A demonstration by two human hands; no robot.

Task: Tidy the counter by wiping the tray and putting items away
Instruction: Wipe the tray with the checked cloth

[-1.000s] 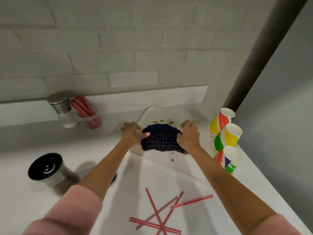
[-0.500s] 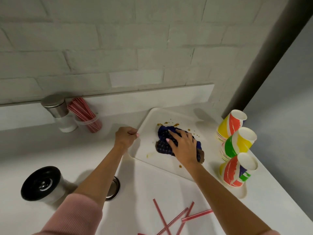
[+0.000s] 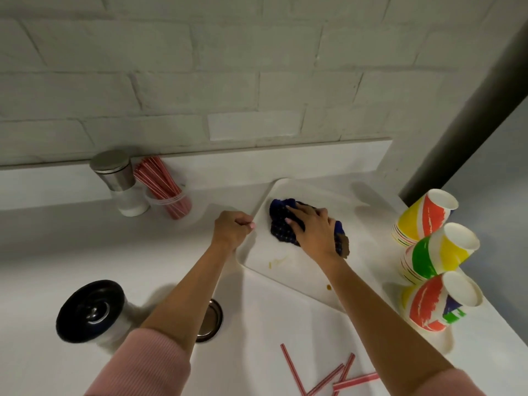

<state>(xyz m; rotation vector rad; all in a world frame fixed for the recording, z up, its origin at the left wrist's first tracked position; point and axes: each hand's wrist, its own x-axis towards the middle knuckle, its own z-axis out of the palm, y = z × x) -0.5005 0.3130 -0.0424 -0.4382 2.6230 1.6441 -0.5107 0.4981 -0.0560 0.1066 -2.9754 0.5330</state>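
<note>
A white tray (image 3: 288, 277) lies on the white counter, turned at an angle. My left hand (image 3: 233, 228) grips its left rim. My right hand (image 3: 313, 228) presses flat on a dark blue checked cloth (image 3: 278, 230) bunched in the tray's far half. A yellowish smear (image 3: 277, 261) and a small brown spot (image 3: 329, 287) remain on the tray's near part. Loose red-striped straws (image 3: 334, 377) lie on the counter in front of me.
Stacks of colourful paper cups (image 3: 437, 250) lie on their sides right of the tray. A clear cup of red straws (image 3: 168, 190) and a steel-lidded jar (image 3: 120, 181) stand by the back ledge. A black-lidded canister (image 3: 91, 311) sits near left, a round metal lid (image 3: 210, 321) beside my left forearm.
My left hand left the cloth and took the tray's left rim. My right hand swept the cloth across the far half, and the brown spots there are gone.
</note>
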